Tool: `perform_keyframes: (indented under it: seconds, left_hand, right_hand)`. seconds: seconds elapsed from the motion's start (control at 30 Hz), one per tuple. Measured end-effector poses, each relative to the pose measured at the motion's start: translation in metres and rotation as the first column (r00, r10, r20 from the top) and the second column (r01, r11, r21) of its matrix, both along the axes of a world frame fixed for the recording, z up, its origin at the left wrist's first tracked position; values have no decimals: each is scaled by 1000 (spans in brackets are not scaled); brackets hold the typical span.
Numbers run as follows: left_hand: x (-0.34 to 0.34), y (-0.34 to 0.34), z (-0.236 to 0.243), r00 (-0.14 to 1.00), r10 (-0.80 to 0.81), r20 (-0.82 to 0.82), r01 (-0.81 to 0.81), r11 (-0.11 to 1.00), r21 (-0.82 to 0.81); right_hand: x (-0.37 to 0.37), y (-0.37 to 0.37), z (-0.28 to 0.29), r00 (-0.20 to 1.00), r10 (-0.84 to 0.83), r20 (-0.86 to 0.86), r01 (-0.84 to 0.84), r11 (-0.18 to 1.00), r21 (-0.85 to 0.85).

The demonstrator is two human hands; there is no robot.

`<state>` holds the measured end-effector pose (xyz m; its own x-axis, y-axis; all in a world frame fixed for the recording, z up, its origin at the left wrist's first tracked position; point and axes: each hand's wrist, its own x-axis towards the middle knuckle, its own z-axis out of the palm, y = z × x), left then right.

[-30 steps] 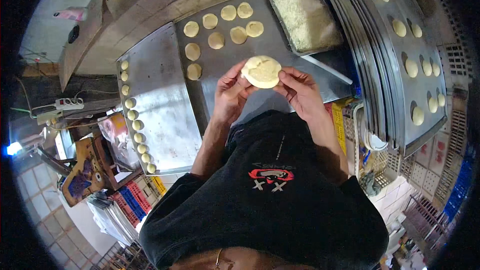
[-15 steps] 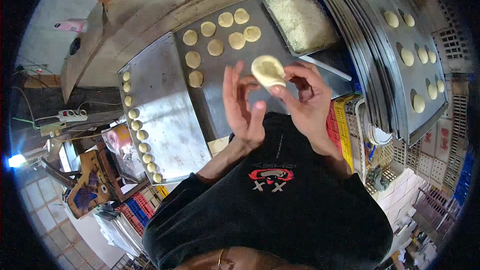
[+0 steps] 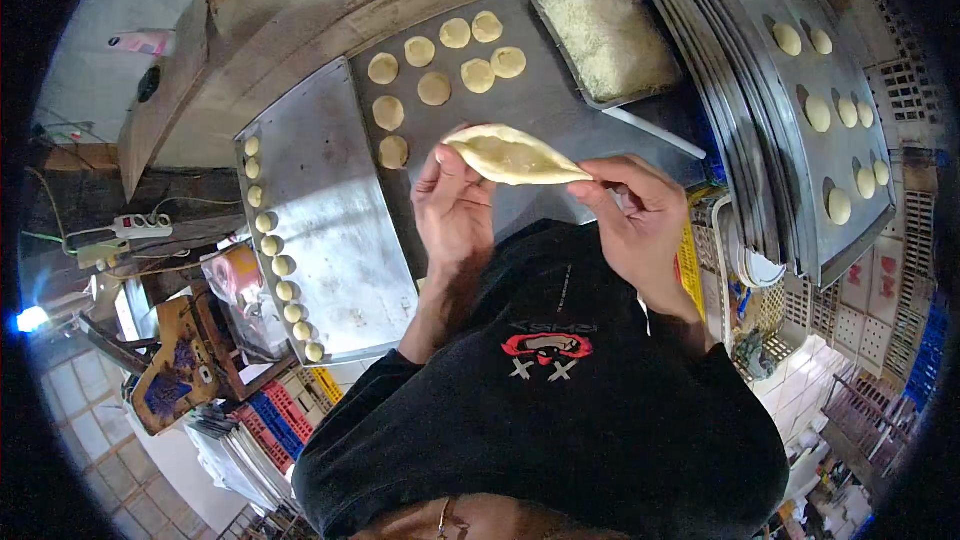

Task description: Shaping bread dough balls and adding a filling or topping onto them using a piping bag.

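A piece of dough [image 3: 515,158] is stretched lengthwise in the air between my hands, with a hollow along its middle. My left hand [image 3: 453,205] pinches its left end between thumb and fingers. The pointed right end is pinched by my right hand [image 3: 635,215]. Beyond them, several flattened dough rounds [image 3: 434,89] lie in rows on a dark metal tray [image 3: 540,90]. A tray of pale, grated-looking filling [image 3: 605,35] stands at its far right, with a white stick-like utensil [image 3: 655,133] just below it.
On the left, a shiny metal tray [image 3: 350,230] carries a line of small dough balls [image 3: 284,266] along its left edge. Stacked baking trays [image 3: 720,90] rise on the right, the top one bearing oval dough pieces [image 3: 818,114]. A power strip [image 3: 142,227] sits at far left.
My left hand has gone from spread fingers to pinching the dough. The cupped round has been pulled out into a long, pointed shape, and my right hand has shifted slightly right.
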<state>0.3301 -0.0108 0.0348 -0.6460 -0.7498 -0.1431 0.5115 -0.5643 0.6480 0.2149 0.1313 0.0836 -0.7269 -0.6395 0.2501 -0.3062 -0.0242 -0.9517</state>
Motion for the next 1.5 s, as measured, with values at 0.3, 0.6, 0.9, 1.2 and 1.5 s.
perform_keyframes:
  seconds: [0.3,0.6,0.9,1.2,1.5]
  left_hand:
    - [12,7,49,926,-127,357,378,367,-850]
    - [10,6,53,902,-38,431,415,354,-838]
    - [1,4,60,929,131,347,325,165,-931]
    - [3,11,37,980,11,197,188,240,-952]
    - [-6,34,39,959,242,150,90,242,-966]
  right_hand:
    - [-21,16,36,972,187,145,-211,962,172]
    - [-11,15,48,926,295,-238,-264,952,155]
    - [-8,11,34,962,117,247,-126,992,19]
    - [-12,15,43,904,242,-351,-199,968,153]
    - [2,4,32,888,121,-443,-84,991,101]
